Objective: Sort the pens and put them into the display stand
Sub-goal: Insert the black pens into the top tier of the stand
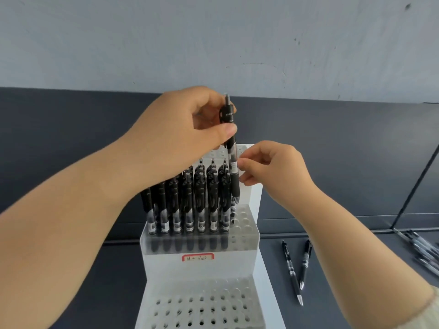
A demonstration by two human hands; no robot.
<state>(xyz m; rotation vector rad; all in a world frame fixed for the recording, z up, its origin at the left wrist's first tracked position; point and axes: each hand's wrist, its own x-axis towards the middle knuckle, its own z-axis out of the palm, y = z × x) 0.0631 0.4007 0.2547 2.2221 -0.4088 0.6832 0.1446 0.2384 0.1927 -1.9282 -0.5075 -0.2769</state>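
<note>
Now left hand [187,131] pinches pen [231,150] upright over display stand [254,200] — right hand [273,167] pinches barrel.

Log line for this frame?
left hand: grips pen upright | right hand: pinches barrel | display stand: upper tier mostly filled

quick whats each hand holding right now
Left hand: holds the pen near its top.
Right hand: pinches the same pen lower down.
</note>
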